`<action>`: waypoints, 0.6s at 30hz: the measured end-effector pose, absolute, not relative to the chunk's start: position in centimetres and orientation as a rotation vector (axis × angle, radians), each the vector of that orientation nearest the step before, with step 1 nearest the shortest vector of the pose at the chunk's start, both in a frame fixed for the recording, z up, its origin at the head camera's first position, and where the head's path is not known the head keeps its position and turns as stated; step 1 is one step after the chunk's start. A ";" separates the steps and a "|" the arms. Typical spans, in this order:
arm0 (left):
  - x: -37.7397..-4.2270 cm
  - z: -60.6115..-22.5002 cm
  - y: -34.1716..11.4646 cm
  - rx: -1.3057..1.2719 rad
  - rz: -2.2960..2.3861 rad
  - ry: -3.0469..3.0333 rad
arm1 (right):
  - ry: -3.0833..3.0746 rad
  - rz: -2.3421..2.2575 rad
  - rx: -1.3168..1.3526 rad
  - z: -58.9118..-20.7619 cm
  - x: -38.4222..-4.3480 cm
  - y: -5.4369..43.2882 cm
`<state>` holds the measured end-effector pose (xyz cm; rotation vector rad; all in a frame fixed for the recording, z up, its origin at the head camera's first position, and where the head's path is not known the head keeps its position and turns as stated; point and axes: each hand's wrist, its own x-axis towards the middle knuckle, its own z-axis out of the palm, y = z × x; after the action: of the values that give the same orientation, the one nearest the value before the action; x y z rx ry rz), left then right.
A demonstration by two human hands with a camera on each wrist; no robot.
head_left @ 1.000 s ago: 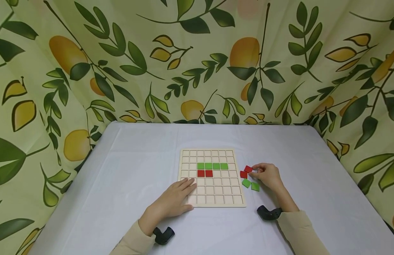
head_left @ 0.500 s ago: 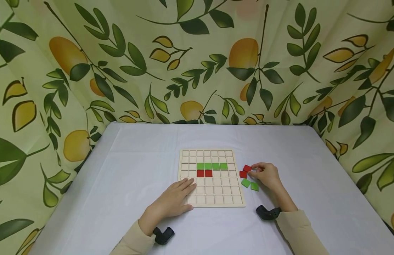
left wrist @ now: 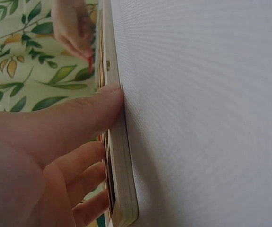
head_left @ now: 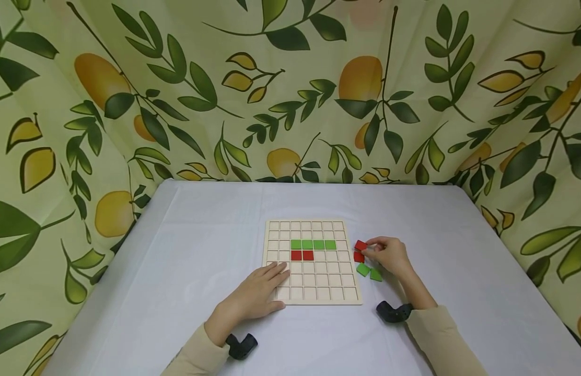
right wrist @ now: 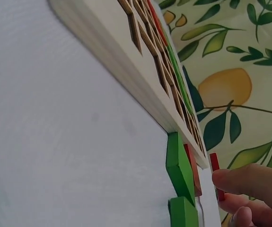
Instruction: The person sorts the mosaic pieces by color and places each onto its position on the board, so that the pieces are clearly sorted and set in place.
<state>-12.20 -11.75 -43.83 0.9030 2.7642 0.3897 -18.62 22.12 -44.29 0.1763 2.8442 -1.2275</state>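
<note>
A wooden grid board [head_left: 323, 293] lies on the table, bearing a row of several green tiles [head_left: 307, 244] with two red tiles [head_left: 297, 255] in the row below. My left hand [head_left: 254, 292] rests on the board's lower left, fingers extended over the grid; in the left wrist view its thumb [left wrist: 91, 111] lies against the board's near edge. Just past the board's right side, my right hand [head_left: 391, 257] pinches a red square tile [right wrist: 214, 163] between thumb and fingers. Below it are another red tile [head_left: 358, 257] and two green tiles [head_left: 363, 270], beside the board.
A white cloth [head_left: 201, 235] covers the table. Behind it hangs a curtain [head_left: 281, 104] printed with leaves and fruit. Black devices [head_left: 241, 347] sit at both wrists, below the sleeves.
My right hand has shifted slightly left, carrying the pinched red tile closer to the board's right edge. My left hand stays where it was, and the tiles on the board are unchanged.
</note>
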 end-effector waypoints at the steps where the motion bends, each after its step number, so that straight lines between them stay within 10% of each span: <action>1: -12.2 -43.8 -11.8 0.904 0.389 2.765 | 2.843 -1.228 0.171 -44.3 -18.7 22.1; 18: -12.2 -43.8 -11.8 0.909 0.398 2.769 | 2.805 -1.274 -0.018 -44.7 -19.2 20.5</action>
<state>-12.17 -11.79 -43.81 0.9091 2.7691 0.3977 -19.21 20.54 -44.67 -0.0180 2.8048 -1.2736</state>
